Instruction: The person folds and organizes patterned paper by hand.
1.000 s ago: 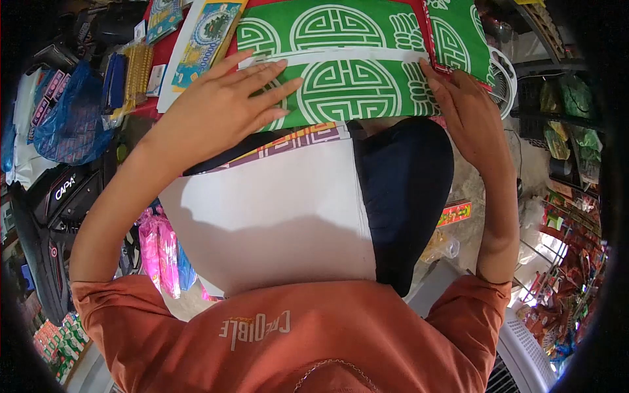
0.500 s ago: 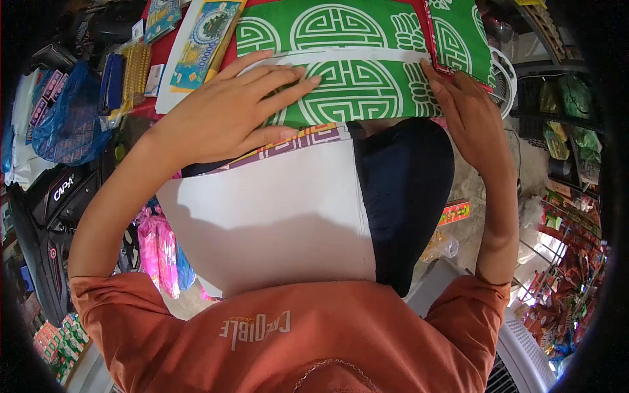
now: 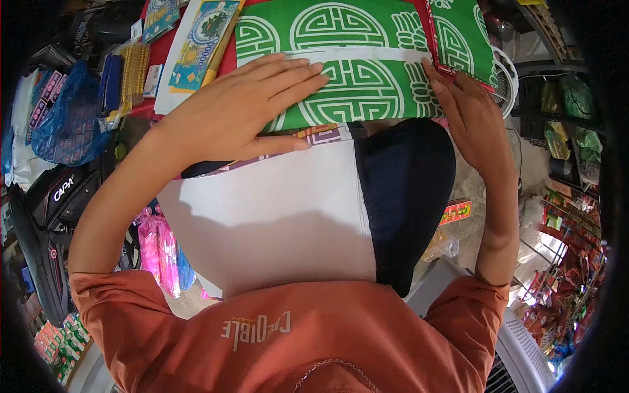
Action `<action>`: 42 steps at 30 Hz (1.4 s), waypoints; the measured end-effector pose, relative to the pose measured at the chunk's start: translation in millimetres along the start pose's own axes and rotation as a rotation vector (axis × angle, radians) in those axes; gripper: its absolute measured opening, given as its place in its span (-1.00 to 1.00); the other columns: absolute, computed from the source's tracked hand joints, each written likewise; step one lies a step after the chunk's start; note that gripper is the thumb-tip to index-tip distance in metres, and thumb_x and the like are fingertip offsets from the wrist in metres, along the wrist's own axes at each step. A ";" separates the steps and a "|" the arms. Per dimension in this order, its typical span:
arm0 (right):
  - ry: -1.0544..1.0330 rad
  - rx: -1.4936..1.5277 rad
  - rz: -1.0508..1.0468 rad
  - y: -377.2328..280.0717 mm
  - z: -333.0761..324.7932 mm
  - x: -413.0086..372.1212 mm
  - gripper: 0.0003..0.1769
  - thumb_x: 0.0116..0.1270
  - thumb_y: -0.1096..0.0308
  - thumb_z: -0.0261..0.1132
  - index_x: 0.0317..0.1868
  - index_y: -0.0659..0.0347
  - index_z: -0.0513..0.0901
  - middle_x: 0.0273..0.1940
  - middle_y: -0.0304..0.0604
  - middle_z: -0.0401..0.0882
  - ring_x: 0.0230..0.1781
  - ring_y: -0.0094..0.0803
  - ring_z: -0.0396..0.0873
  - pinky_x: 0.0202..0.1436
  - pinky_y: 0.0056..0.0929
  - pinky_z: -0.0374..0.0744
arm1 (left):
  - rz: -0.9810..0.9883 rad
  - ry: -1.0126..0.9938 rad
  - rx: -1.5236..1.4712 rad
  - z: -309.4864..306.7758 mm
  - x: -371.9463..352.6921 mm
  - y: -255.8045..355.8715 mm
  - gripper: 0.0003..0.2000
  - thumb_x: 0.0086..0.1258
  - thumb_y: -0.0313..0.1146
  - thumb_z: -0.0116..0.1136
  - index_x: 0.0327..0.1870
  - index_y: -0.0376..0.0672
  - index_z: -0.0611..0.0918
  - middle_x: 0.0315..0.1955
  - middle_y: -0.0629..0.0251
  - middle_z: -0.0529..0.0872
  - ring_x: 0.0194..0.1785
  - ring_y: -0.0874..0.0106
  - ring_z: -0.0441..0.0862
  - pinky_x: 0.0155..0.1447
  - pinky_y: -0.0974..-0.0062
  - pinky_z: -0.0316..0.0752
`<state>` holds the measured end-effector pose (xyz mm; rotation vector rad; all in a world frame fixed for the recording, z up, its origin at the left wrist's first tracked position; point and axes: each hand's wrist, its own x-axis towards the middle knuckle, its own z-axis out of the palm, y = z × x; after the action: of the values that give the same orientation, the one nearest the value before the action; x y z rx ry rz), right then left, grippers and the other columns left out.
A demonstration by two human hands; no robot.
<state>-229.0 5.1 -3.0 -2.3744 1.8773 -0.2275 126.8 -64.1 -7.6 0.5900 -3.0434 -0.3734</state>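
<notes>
A green sheet with white round patterns [image 3: 347,92] lies in front of me, with a white strip [image 3: 354,54] running across it. My left hand [image 3: 255,105] rests flat on the sheet's left side, fingers stretched out along the strip and thumb over the near edge. At the strip's right end is my right hand [image 3: 466,114], fingers extended and touching the sheet near its right edge; some of its fingertips are hidden. White paper sheets [image 3: 275,216] lie on my lap, and a purple patterned edge [image 3: 327,134] shows beyond them.
Blue and yellow printed notes [image 3: 204,46] lie on white paper at the upper left. A folded green piece [image 3: 455,39] with red edges lies at the upper right. A blue plastic bag [image 3: 72,124] and pink packets [image 3: 157,249] are at the left. Shelves with goods stand at the right.
My left hand has slid slightly right along the strip, with its fingers closer together and its thumb further right. My right hand has stayed almost still.
</notes>
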 end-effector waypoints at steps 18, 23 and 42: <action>0.025 -0.016 -0.017 1.0 3.5 -0.2 -0.53 0.72 0.09 0.02 0.49 -0.08 0.58 -0.06 0.11 0.63 -0.03 0.09 0.67 0.08 0.00 0.61 | 0.001 0.112 -0.051 14.9 25.0 17.4 -0.03 0.31 0.22 0.37 0.63 -0.20 0.30 0.55 -0.09 0.33 0.57 -0.02 0.32 0.64 0.12 0.26; 0.012 -0.033 0.005 -0.6 3.1 -2.4 -0.53 0.72 0.07 0.02 0.44 -0.02 0.62 -0.09 0.10 0.61 -0.05 0.08 0.66 0.08 -0.02 0.60 | -0.070 0.120 -0.015 18.3 31.0 30.2 0.05 0.21 0.29 0.42 0.65 -0.13 0.28 0.52 -0.06 0.36 0.54 -0.03 0.33 0.55 0.07 0.40; 0.278 0.138 0.000 -94.9 60.0 2.4 -0.23 0.69 -0.17 -0.11 0.38 0.39 0.60 0.45 0.17 0.52 0.54 0.01 0.42 0.65 -0.12 0.28 | -0.049 0.133 -0.075 22.8 36.0 31.8 0.12 0.13 0.24 0.53 0.62 -0.26 0.29 0.63 0.05 0.29 0.69 0.00 0.16 0.72 0.04 0.14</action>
<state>-126.7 24.1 -45.2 -2.3499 1.8993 -0.6968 80.3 -43.5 -23.2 0.6578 -2.8793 -0.4290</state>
